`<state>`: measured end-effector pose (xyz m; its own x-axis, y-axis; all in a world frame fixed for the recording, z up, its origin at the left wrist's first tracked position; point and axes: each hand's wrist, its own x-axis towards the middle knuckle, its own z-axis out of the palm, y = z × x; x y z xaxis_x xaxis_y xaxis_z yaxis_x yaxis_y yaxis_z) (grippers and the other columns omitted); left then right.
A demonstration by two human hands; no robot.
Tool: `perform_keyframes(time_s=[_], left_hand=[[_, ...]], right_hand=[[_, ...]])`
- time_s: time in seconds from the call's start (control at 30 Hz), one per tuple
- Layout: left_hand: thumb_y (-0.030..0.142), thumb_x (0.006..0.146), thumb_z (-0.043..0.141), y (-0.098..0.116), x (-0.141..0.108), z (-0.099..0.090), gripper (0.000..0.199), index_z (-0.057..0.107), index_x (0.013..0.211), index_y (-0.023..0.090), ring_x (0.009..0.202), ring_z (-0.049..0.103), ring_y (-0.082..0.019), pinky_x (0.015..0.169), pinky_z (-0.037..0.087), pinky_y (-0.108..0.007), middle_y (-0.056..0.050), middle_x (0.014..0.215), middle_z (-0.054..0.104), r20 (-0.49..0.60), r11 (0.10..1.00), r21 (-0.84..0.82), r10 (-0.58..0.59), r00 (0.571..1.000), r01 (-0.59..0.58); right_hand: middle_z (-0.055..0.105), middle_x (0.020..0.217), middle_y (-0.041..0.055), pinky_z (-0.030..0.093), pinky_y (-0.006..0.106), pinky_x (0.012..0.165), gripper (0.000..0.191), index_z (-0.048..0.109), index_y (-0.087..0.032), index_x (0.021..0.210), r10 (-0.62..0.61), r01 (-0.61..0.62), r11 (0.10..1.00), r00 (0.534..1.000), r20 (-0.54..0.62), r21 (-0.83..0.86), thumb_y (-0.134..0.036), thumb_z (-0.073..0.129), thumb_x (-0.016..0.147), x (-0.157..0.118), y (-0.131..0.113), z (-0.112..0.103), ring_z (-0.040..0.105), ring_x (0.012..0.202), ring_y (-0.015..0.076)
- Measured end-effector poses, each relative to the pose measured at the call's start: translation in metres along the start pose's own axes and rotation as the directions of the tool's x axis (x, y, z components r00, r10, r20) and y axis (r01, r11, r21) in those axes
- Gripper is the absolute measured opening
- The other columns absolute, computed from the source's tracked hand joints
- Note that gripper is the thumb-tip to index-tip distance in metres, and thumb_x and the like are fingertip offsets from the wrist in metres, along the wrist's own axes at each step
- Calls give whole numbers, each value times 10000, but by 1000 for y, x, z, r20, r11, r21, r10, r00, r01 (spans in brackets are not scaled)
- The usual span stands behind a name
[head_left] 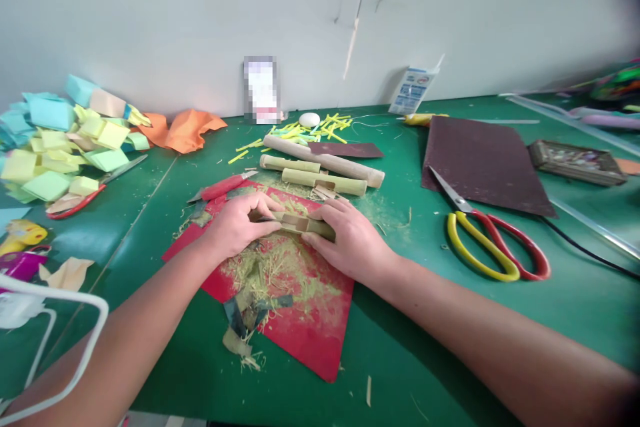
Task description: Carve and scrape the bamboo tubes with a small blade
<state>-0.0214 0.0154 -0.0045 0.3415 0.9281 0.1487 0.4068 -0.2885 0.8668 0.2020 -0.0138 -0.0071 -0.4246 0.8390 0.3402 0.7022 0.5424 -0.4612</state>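
Bamboo tube (295,223) w/ cut notch is just over dusty red sheet (313,340), L hand (240,223) pinching one end, R hand (349,239) gripping the other, prob. to steady it notch-up; sheet presumably catches shavings (260,260). Two more tubes (300,176) lie just behind, likely for easy reach; scissors (483,215) well apart on R.
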Motion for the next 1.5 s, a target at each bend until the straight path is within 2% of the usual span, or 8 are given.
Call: perform_keyframes(time_s=[0.2, 0.37, 0.57, 0.73, 0.93, 1.1, 1.3, 1.5], left_hand=[[360, 770, 710, 1, 0, 2, 193, 649, 788, 178, 741, 633, -164, 680, 493, -300, -33, 826, 697, -160, 994, 86, -52, 986, 66], [286, 745, 727, 0, -1, 1, 192, 583, 696, 169, 901, 657, -181, 783, 509, -307, -56, 1024, 701, 19, 999, -25, 32, 999, -31], [362, 768, 706, 3, 1, 3, 196, 644, 768, 176, 701, 619, -154, 648, 485, -284, -22, 772, 682, -186, 989, 135, -29, 982, 55], [312, 735, 729, 1, 0, 0, 203, 589, 702, 168, 888, 658, -184, 772, 517, -312, -62, 1011, 704, 4, 1000, -10, -3, 1000, 3], [384, 760, 706, 3, 3, 3, 217, 645, 758, 176, 671, 602, -153, 619, 473, -281, -23, 742, 678, -198, 983, 168, -42, 979, 76], [314, 717, 747, 3, -1, -2, 205, 607, 676, 171, 895, 653, -194, 780, 510, -324, -58, 1026, 704, 32, 998, 63, 2, 999, -4], [392, 749, 717, 5, 2, 2, 225, 654, 769, 177, 692, 613, -162, 643, 474, -295, -27, 769, 686, -162, 986, 139, -74, 984, 97], [333, 734, 731, 3, 1, -2, 198, 618, 716, 172, 833, 651, -173, 735, 505, -300, -49, 976, 703, 39, 1000, 3, -30, 999, 30]], right_hand=[[573, 812, 60, 435, 353, 710, 117, 598, -170, 849, 16, -16, 1000, 1000, -20, 2, -268, 652, 812, -1, 1, 2, 518, 796, 214], [573, 807, 50, 438, 349, 709, 113, 587, -184, 826, 36, -36, 999, 999, -7, 41, -263, 662, 798, 0, 0, 1, 523, 798, 210], [581, 834, 66, 443, 356, 719, 130, 580, -180, 820, 57, -56, 998, 998, -11, 38, -278, 663, 799, 0, 0, 2, 528, 825, 221], [575, 811, 48, 445, 350, 711, 108, 577, -196, 820, 48, -48, 997, 999, -13, 65, -259, 661, 795, 0, 0, 1, 523, 806, 210], [582, 830, 56, 441, 352, 714, 125, 582, -192, 835, 56, -55, 998, 998, -14, 39, -255, 677, 785, -1, -1, 2, 529, 825, 220], [584, 821, 50, 447, 344, 714, 119, 585, -188, 830, 59, -58, 996, 998, -14, 66, -230, 681, 775, -2, -2, 1, 526, 808, 208], [591, 842, 59, 450, 359, 729, 125, 589, -189, 848, 44, -43, 998, 999, -21, 39, -254, 677, 787, -2, -1, 2, 529, 826, 219], [587, 828, 54, 453, 345, 713, 117, 591, -188, 843, 48, -47, 997, 999, -15, 58, -233, 678, 779, -2, -2, 1, 533, 811, 211]])
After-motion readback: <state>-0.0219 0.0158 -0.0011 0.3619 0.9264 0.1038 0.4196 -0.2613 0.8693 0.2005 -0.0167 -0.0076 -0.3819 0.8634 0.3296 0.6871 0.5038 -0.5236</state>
